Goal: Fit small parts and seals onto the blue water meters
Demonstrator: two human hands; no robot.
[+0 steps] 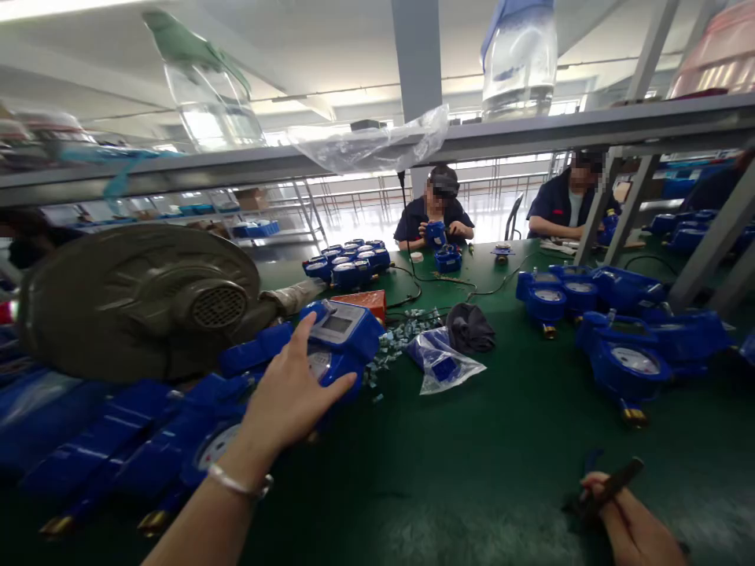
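Note:
My left hand [289, 393], with a bracelet at its wrist, reaches over a blue water meter [348, 322] with a small grey display. Its thumb and index finger are spread apart; whether the fingertips touch the casing I cannot tell. At the lower right, my right hand [631, 519] is closed around a dark, slim hand tool [613, 487], whose exact kind is blurred. A small blue piece [591, 460] shows beside that tool. Left of and below my left hand, more blue water meters [200, 440] with brass ends lie in a row.
A large dark blower [141, 303] stands at the left. Small light-blue pieces [401, 338], a clear plastic bag [451, 365] and dark cloth [470, 326] lie mid-table. More meters [637, 365] stand right. Two co-workers [436, 208] sit opposite. A shelf [366, 161] spans overhead.

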